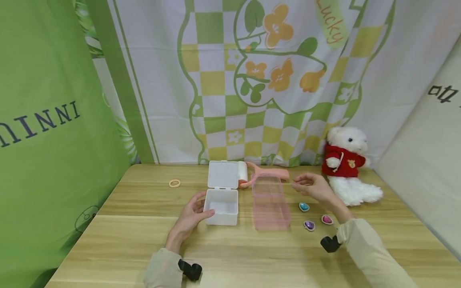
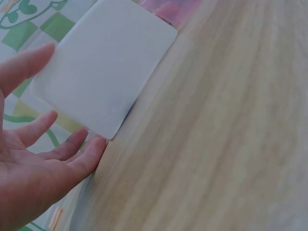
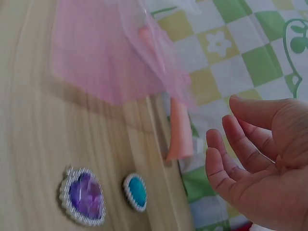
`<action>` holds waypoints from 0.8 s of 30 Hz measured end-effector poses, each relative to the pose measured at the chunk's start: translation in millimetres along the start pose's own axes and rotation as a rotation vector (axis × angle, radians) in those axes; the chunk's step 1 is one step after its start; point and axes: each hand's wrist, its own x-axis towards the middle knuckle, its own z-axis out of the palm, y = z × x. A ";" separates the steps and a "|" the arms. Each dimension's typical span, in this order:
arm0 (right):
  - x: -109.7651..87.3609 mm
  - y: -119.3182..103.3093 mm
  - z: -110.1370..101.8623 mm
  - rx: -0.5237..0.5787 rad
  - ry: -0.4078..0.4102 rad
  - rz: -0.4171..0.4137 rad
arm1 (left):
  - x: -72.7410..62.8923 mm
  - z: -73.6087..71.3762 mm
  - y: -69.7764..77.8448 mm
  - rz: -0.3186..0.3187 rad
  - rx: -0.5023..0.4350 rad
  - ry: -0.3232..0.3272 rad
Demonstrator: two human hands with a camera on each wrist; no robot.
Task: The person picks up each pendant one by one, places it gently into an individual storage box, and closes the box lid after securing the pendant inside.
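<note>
At the left side of a white plastic box with its lid raised, my left hand has its thumb at the front rim and fingertips by the side wall. In the left wrist view, its relaxed fingers reach the box's corner. The inside of the box looks bare. My right hand hovers right of a translucent pink box, whose lid also stands raised. Nothing is between its loosely bent fingers. Nearer to me lie a blue gem, a purple gem and a pink gem.
A lint roller with a coral handle lies behind the boxes. To the far left is a pale orange ring. A white teddy bear in a red hoodie sits at the back right. Patterned curtains enclose the wooden table.
</note>
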 end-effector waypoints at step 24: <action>-6.6 74.3 -23.3 -0.069 -0.099 0.153 | 0.2 0.7 -0.9 0.001 -0.009 0.004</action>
